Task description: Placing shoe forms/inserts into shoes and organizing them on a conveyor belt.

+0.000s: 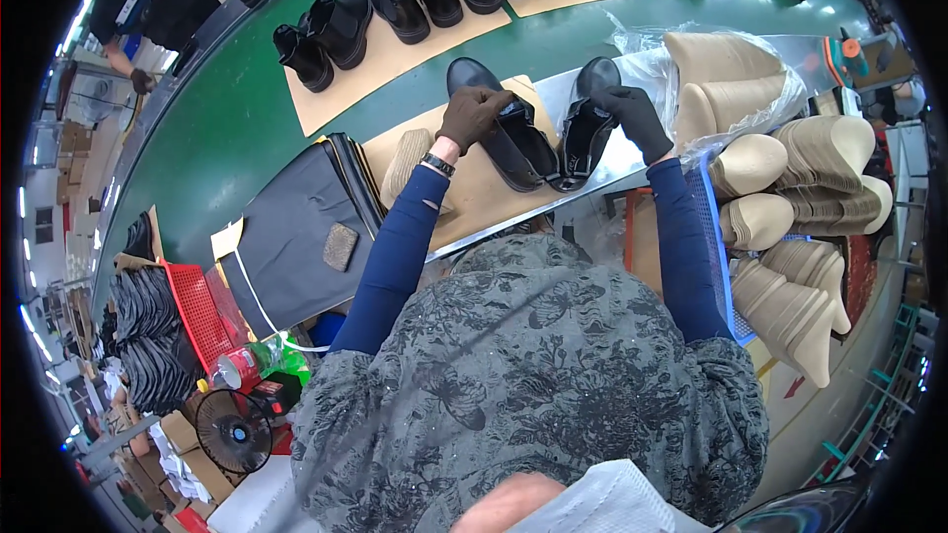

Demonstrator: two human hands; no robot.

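Two black leather ankle boots lie on cardboard before me, toes pointing away and openings toward me. My left hand (474, 116), in a brown glove, has its fingers closed on the upper of the left boot (513, 153). With a darker glove, my right hand (634, 118) grips the upper edge of the right boot (586, 143), which lies partly on the metal table edge. The boots' insides show in part. Beside my left wrist is a stack of beige insoles (403, 163).
Several black boots (400, 5) stand on cardboard across the green table (227, 99). Stacked insoles fill a plastic bag (731, 84) and a blue basket (713, 237) at right. Black sheets (296, 227), a red basket (193, 311) and a small fan (234, 431) are left. Another person (148, 5) stands far left.
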